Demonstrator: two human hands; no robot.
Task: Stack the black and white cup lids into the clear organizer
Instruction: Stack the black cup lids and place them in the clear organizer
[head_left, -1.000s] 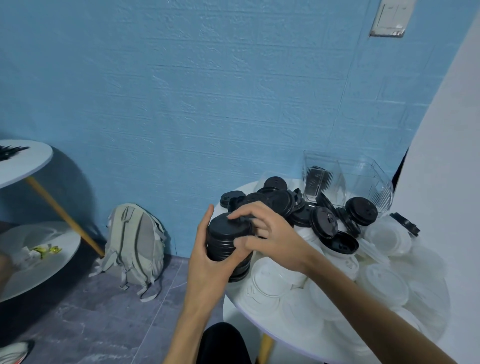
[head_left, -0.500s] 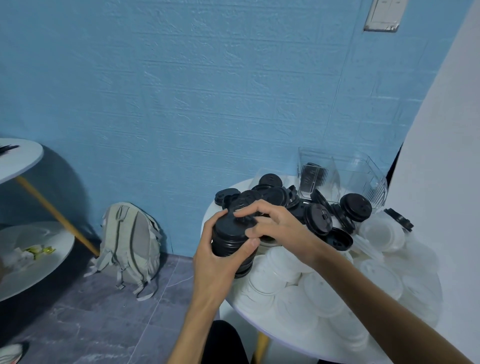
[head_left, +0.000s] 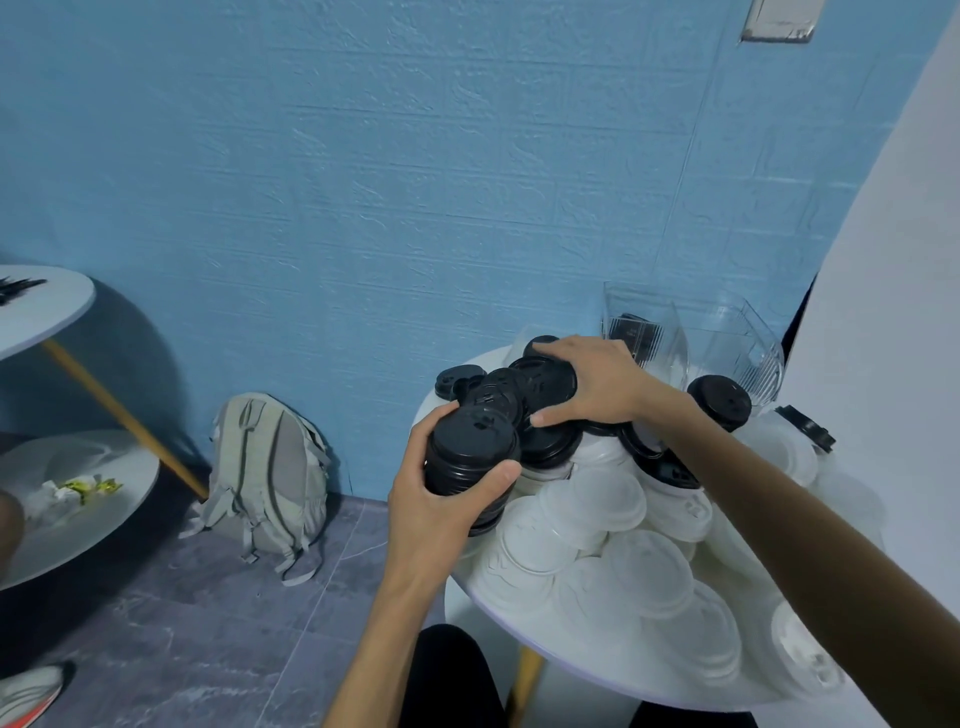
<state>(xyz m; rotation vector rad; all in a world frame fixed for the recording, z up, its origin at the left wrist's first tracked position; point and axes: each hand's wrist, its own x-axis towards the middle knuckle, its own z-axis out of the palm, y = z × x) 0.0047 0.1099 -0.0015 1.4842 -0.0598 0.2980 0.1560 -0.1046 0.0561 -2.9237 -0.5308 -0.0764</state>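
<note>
Head view, lower middle of frame: my left hand grips a stack of black lids, thumb curled across the front, fingers wrapped round the far side. The stack sits at the near-left edge of the round white table.

My right hand reaches in from the lower right, fingers curled over a loose black lid on the heap just above the stack (grasp looks like fingertips on the rim, thumb at the lower edge).

More black lids lie scattered on the heap's upper part; white lids crowd the rest of the tabletop toward the lower right.

Clear organizer stands at the table's far edge, right of centre, against the blue wall; a few black lids stand on edge in its left compartment.

Grey backpack leans on the wall, left of centre, on the floor.
</note>
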